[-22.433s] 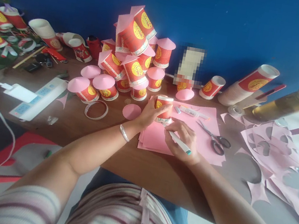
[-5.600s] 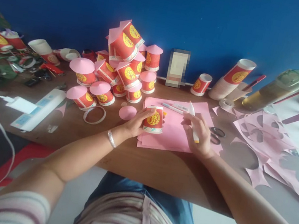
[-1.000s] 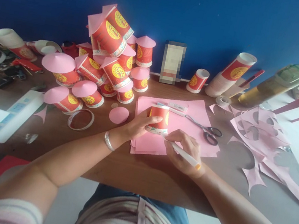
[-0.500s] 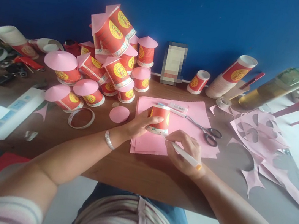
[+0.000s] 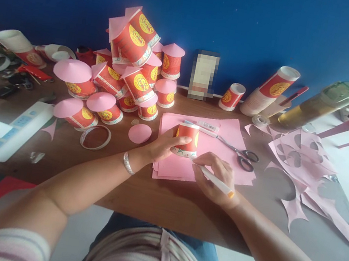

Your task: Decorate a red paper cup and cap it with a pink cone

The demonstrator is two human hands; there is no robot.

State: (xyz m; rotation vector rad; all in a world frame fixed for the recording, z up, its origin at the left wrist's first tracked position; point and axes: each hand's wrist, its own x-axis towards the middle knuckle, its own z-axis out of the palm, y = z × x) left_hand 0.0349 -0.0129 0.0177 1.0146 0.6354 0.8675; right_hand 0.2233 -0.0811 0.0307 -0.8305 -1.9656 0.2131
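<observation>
My left hand (image 5: 172, 144) is wrapped round a red paper cup (image 5: 189, 131), which stands upside down on a stack of pink paper (image 5: 229, 129). In my right hand (image 5: 215, 178) is a white pen (image 5: 216, 180) with an orange end, gripped like a writing tool. Its tip is close to the cup's lower rim; whether it touches cannot be made out. Behind the cup lie scissors (image 5: 245, 158) with dark handles, partly hidden by the cup. A loose pink paper disc (image 5: 139, 134) is left of my left hand.
Several red cups with pink cone roofs (image 5: 141, 85) are piled at the back left. A cut cup ring (image 5: 95, 137) and a white power strip (image 5: 15, 131) lie left. Stacked cups (image 5: 270, 93), a bottle (image 5: 323, 104) and pink paper scraps (image 5: 297, 152) stand or lie right.
Almost nothing differs. The view has shifted very slightly; both hands keep their hold on the cup and the pen.
</observation>
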